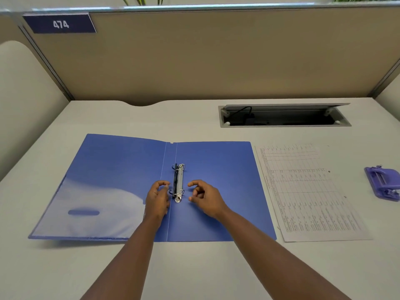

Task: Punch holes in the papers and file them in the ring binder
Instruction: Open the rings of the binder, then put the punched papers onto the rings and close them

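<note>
Flanking one ring binder [207, 191], two hands, left hand [157, 199], right hand [206, 197], one hole punch [382, 182]

A pale desk [194, 267] meets a beige cubicle partition [216, 57] — blue "474" sign [59, 23], open cable hatch [284, 115].

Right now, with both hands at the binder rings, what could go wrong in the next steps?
1. The left hand and right hand sit close on either side of the ring mechanism; fingers might get pinched when the rings move.
2. The papers lie beside the blue binder, apparently not yet punched; the hole punch sits at the frame's far right, an easy step to skip.
</note>
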`<state>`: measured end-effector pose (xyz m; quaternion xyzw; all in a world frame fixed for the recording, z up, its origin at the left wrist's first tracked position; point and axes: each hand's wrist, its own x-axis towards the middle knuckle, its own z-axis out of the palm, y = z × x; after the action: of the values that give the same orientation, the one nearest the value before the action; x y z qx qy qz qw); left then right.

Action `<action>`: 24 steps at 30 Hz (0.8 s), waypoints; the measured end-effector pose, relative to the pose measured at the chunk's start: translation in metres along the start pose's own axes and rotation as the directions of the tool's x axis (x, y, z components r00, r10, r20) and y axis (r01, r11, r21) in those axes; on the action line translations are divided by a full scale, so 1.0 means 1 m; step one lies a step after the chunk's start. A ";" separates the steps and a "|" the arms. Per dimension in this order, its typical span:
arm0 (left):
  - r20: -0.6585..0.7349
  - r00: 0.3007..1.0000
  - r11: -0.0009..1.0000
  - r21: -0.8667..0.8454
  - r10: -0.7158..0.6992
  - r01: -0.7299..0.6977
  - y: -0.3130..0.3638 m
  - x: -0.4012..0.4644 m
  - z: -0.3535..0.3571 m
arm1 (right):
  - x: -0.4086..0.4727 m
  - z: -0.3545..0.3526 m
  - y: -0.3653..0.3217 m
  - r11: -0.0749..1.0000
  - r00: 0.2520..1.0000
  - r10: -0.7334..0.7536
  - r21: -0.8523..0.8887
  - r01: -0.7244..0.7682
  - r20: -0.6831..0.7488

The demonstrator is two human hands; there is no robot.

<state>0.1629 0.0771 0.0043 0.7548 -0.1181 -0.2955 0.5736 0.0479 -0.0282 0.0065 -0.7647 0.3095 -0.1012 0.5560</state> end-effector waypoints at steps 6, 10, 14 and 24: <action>0.008 0.999 0.998 0.020 0.052 -0.052 -0.002 -0.002 -0.001 | -0.028 -0.014 0.024 0.875 0.988 -0.141 -0.474 0.097 -0.057; -0.013 0.995 0.992 0.085 0.099 -0.098 -0.006 -0.004 -0.001 | -0.038 -0.027 0.030 0.833 0.996 -0.067 -0.553 0.025 -0.056; -0.013 0.993 0.989 0.098 0.115 -0.114 -0.008 -0.007 -0.001 | -0.046 -0.033 0.032 0.792 0.999 -0.034 -0.610 0.025 -0.002; -0.276 0.925 0.964 0.129 0.262 -0.234 0.014 -0.013 0.014 | -0.073 -0.126 0.029 0.966 0.824 0.061 -0.175 -0.191 -0.563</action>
<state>0.1466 0.0687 0.0197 0.7950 -0.1410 -0.1006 0.5814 -0.0832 -0.0901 0.0393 -0.7380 0.5165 -0.2454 0.3583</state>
